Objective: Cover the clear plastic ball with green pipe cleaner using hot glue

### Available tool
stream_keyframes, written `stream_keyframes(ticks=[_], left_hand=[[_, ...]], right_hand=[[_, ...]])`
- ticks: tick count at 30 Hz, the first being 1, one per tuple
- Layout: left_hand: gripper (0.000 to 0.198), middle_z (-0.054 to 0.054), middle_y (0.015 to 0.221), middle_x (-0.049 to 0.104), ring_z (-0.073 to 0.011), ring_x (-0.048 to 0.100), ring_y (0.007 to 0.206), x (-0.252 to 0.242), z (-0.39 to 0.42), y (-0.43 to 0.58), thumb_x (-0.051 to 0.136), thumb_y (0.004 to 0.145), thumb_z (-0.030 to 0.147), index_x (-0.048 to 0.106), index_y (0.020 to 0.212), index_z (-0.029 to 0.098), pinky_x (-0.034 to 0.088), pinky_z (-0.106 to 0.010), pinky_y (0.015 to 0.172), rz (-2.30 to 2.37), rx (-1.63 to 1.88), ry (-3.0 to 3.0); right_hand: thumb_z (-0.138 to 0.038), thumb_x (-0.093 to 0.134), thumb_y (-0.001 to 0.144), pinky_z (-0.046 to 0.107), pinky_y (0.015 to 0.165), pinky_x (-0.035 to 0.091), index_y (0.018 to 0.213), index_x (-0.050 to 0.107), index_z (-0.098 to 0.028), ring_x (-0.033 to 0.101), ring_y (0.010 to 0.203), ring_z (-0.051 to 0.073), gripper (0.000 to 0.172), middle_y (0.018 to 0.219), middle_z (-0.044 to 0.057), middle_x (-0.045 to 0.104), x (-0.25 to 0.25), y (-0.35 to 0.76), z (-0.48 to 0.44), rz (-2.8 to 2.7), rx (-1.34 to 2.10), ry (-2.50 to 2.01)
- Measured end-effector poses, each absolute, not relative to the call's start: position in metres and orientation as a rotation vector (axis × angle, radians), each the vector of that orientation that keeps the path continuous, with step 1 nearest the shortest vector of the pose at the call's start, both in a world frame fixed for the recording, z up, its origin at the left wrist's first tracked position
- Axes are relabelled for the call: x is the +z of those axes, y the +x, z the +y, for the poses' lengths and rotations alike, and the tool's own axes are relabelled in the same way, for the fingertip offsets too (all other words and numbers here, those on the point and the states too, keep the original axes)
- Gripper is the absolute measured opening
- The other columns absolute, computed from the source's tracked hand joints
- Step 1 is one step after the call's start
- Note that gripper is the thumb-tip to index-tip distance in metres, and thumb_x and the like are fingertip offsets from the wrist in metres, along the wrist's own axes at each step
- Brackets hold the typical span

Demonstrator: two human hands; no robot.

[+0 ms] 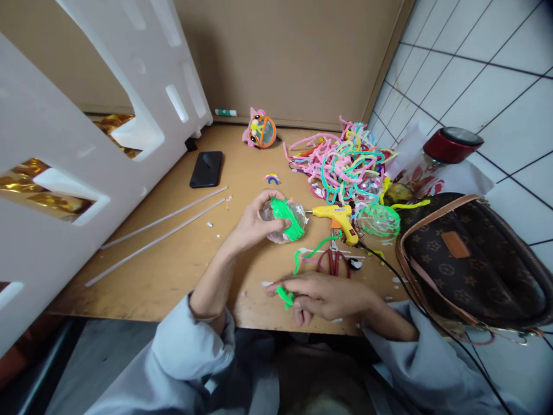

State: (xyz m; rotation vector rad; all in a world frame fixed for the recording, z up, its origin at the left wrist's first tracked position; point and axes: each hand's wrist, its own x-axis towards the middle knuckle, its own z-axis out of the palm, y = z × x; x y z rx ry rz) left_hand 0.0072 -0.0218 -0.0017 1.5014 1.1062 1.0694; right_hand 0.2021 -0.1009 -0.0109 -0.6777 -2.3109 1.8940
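My left hand (254, 222) grips a clear plastic ball (286, 221) with a bright green pipe cleaner stuck across it, held just above the wooden table (173, 265). My right hand (324, 297) rests near the table's front edge and pinches a short green pipe cleaner piece (285, 297) between thumb and fingers. A longer green pipe cleaner (313, 252) lies on the table between the two hands. A yellow glue gun (339, 218) lies just right of the ball, its black cord running off to the right.
Red scissors (332, 260) lie by my right hand. A heap of coloured pipe cleaners (345, 161) and a second green-wrapped ball (380, 221) sit to the right, next to a brown handbag (470, 259). Two glue sticks (164, 227), a black phone (206, 169) and a pink toy (260, 130) lie farther back.
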Motion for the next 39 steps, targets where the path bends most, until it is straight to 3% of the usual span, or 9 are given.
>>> stream_keyframes(ticks=[6, 12, 16, 19, 24, 29, 32, 35, 39], left_hand=[[0.043, 0.001, 0.089, 0.059, -0.0131, 0.054, 0.076, -0.003, -0.021, 0.007, 0.07, 0.059, 0.024, 0.056, 0.099, 0.019, 0.044, -0.022, 0.067, 1.077, 1.095, 1.51], [0.046, 0.002, 0.088, 0.059, -0.0118, 0.052, 0.072, -0.005, -0.021, 0.007, 0.071, 0.057, 0.023, 0.055, 0.1, 0.02, 0.044, -0.022, 0.065, 1.065, 1.085, 1.476], [0.044, 0.001, 0.087, 0.06, -0.0125, 0.055, 0.073, -0.005, -0.021, 0.007, 0.071, 0.058, 0.023, 0.055, 0.099, 0.019, 0.045, -0.022, 0.064, 1.062, 1.111, 1.484], [0.043, 0.001, 0.088, 0.061, -0.013, 0.056, 0.074, -0.005, -0.021, 0.008, 0.07, 0.058, 0.022, 0.055, 0.099, 0.019, 0.046, -0.022, 0.065, 1.063, 1.121, 1.489], [0.044, 0.001, 0.086, 0.06, -0.0118, 0.054, 0.071, -0.006, -0.019, 0.007, 0.07, 0.057, 0.024, 0.055, 0.098, 0.019, 0.045, -0.022, 0.063, 1.04, 1.113, 1.494], [0.045, 0.002, 0.082, 0.058, -0.0124, 0.054, 0.071, -0.006, -0.019, 0.007, 0.071, 0.057, 0.024, 0.055, 0.099, 0.019, 0.044, -0.022, 0.063, 1.053, 1.088, 1.486], [0.046, 0.002, 0.081, 0.058, -0.0133, 0.055, 0.072, -0.006, -0.02, 0.007, 0.071, 0.057, 0.025, 0.055, 0.099, 0.019, 0.045, -0.023, 0.065, 1.062, 1.076, 1.489], [0.046, 0.002, 0.083, 0.059, -0.0137, 0.056, 0.073, -0.006, -0.02, 0.008, 0.071, 0.057, 0.025, 0.054, 0.099, 0.019, 0.045, -0.023, 0.066, 1.056, 1.084, 1.497], [0.046, 0.001, 0.086, 0.06, -0.0141, 0.058, 0.075, -0.007, -0.021, 0.009, 0.071, 0.057, 0.025, 0.054, 0.099, 0.019, 0.047, -0.024, 0.067, 1.035, 1.096, 1.494]], right_hand=[[-0.024, 0.03, 0.101, 0.024, 0.062, 0.055, 0.145, 0.046, -0.015, 0.065, 0.059, 0.011, 0.048, 0.07, 0.0, 0.064, -0.017, 0.199, -0.099, -2.153, 1.72, -0.715], [-0.025, 0.042, 0.098, 0.02, 0.051, 0.047, 0.116, 0.069, -0.022, 0.056, 0.047, 0.003, 0.033, 0.114, 0.006, 0.073, -0.017, 0.196, -0.098, -1.873, 1.22, -0.711], [-0.027, 0.055, 0.091, 0.021, 0.048, 0.042, 0.095, 0.071, -0.021, 0.054, 0.05, 0.008, 0.018, 0.078, 0.0, 0.07, -0.016, 0.199, -0.093, -1.573, 1.052, -0.947], [-0.024, 0.057, 0.088, 0.024, 0.058, 0.046, 0.086, 0.071, -0.019, 0.061, 0.061, 0.012, 0.016, 0.073, 0.001, 0.07, -0.023, 0.196, -0.088, -1.719, 0.908, -1.109], [-0.021, 0.051, 0.094, 0.029, 0.078, 0.048, 0.093, 0.072, -0.018, 0.069, 0.085, 0.018, 0.022, 0.092, 0.007, 0.077, -0.028, 0.175, -0.087, -2.16, 0.748, -1.312], [-0.039, 0.052, 0.096, 0.031, 0.068, 0.047, 0.112, 0.069, -0.019, 0.071, 0.083, 0.024, 0.03, 0.095, 0.011, 0.076, -0.018, 0.151, -0.092, -2.445, 0.5, -1.692], [-0.032, 0.054, 0.096, 0.031, 0.071, 0.049, 0.104, 0.071, -0.019, 0.069, 0.091, 0.024, 0.023, 0.109, 0.012, 0.072, -0.023, 0.145, -0.095, -2.533, 0.492, -1.593], [-0.022, 0.059, 0.09, 0.036, 0.086, 0.05, 0.097, 0.07, -0.016, 0.062, 0.11, 0.027, 0.014, 0.116, 0.016, 0.067, -0.038, 0.149, -0.095, -2.504, 0.502, -1.306], [-0.013, 0.05, 0.087, 0.034, 0.082, 0.051, 0.09, 0.061, -0.018, 0.063, 0.087, 0.018, 0.012, 0.089, 0.006, 0.068, -0.044, 0.163, -0.092, -2.028, 0.982, -1.108]])
